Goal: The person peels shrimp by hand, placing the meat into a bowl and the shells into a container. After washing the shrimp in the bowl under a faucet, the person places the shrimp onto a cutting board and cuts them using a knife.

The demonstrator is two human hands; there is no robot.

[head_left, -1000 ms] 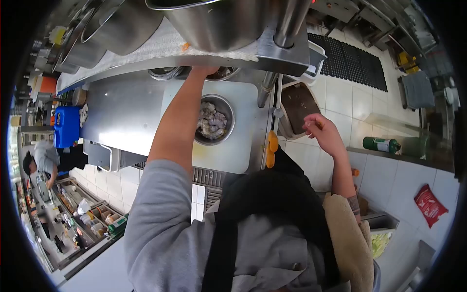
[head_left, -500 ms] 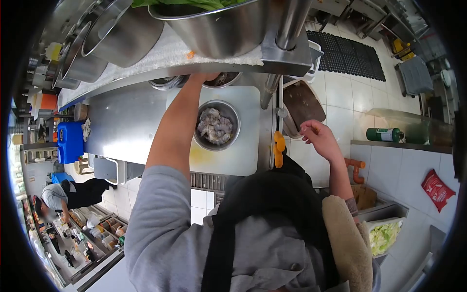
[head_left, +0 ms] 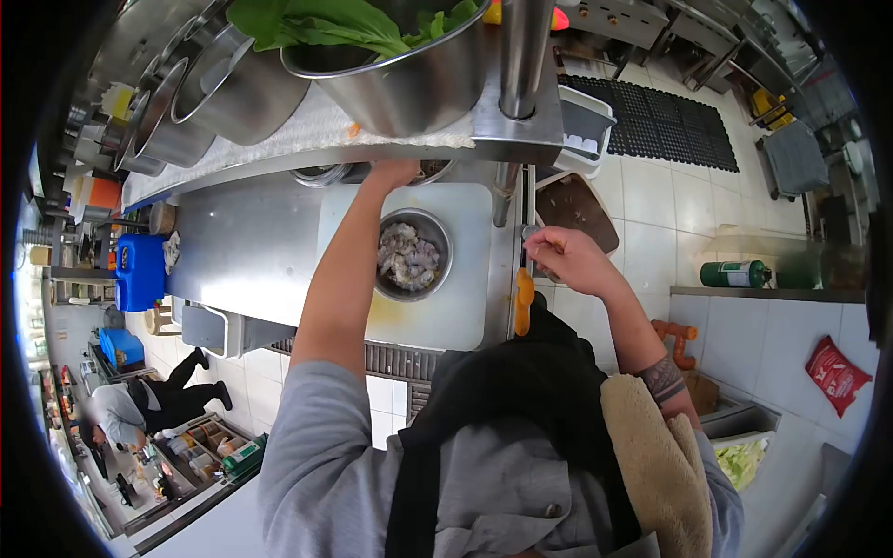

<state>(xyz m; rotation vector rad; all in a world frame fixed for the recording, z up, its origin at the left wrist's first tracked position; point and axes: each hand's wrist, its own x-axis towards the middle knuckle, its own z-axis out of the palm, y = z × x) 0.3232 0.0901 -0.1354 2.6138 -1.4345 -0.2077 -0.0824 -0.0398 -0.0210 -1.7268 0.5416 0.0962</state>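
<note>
A steel bowl (head_left: 446,244) holding raw shrimp (head_left: 407,256) stands on a white cutting board (head_left: 470,307). My left arm passes over the board's left part. At its end, my left hand (head_left: 398,171) is at a second metal bowl (head_left: 435,171) under the shelf edge; its fingers are hidden. Past the board's right side, my right hand (head_left: 577,259) hovers at the counter edge with its fingers curled together. Whatever they may hold cannot be made out. Just below hangs an orange-handled item (head_left: 524,302).
A steel shelf (head_left: 437,153) crosses above the counter, bearing a pot (head_left: 400,98) of leafy greens (head_left: 326,26). A metal post (head_left: 507,191) stands beside the board. Right of it is a brown-lined bin (head_left: 579,212). A co-worker (head_left: 121,409) bends over a far-left station.
My right hand has moved left to the counter edge, and its fingers have drawn together. My left hand remains under the shelf. The camera view has shifted slightly.
</note>
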